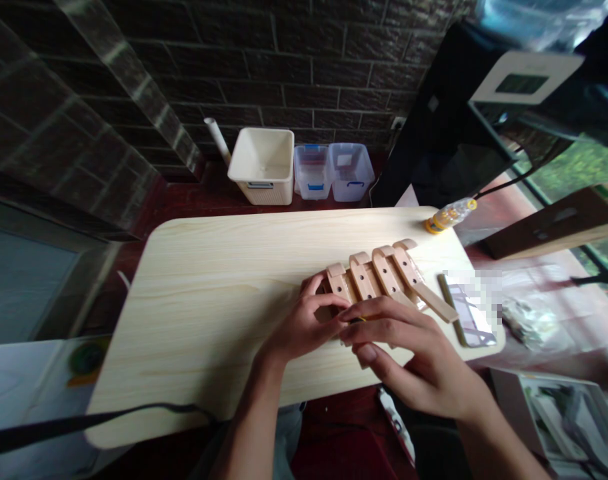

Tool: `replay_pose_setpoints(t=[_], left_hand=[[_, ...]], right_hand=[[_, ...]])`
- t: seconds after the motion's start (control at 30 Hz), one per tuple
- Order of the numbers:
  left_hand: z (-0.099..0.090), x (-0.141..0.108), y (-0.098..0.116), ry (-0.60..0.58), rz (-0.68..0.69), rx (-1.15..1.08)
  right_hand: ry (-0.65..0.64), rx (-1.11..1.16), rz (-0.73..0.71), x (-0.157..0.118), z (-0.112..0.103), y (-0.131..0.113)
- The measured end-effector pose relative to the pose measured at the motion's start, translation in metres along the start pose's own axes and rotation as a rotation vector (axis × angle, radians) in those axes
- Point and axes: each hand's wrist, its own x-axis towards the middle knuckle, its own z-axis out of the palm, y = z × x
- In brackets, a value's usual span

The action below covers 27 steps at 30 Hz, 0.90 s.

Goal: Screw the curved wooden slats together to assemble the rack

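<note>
A pale wooden rack (367,283) with several curved, hook-like slats lies on the table's right half. Dark screw heads or holes dot its slats, and one wooden strip (437,303) juts out toward the phone. My left hand (309,317) curls around the rack's left end, thumb and index finger near its front edge. Over the front of the rack, my right hand (417,353) has bent fingers drawn together by a small black-and-yellow object (357,321), mostly hidden by the fingers. The kind of object cannot be made out.
The light wood table (209,267) has a phone (467,310) and a clear yellow-based bottle-like container (449,217) at its right. Behind stand a cream bin (263,167) and two clear plastic boxes (351,173). A black strap (134,410) crosses the near left corner.
</note>
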Motion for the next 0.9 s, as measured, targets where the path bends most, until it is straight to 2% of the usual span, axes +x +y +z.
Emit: replay_pose_setpoints(t=[0.27,0.63,0.9], left_hand=[[0.002,0.001,-0.003,0.021,0.009,0.061],[0.003,0.002,-0.004,0.025,0.001,0.063],[0.0,0.003,0.007,0.02,-0.038,0.045]], right_hand=[[-0.003,-0.077,0.003,-0.005,-0.009,0.002],[0.033,-0.08,-0.038,-0.003,-0.009,0.002],[0.068,-0.073,-0.022,-0.01,-0.011,0.006]])
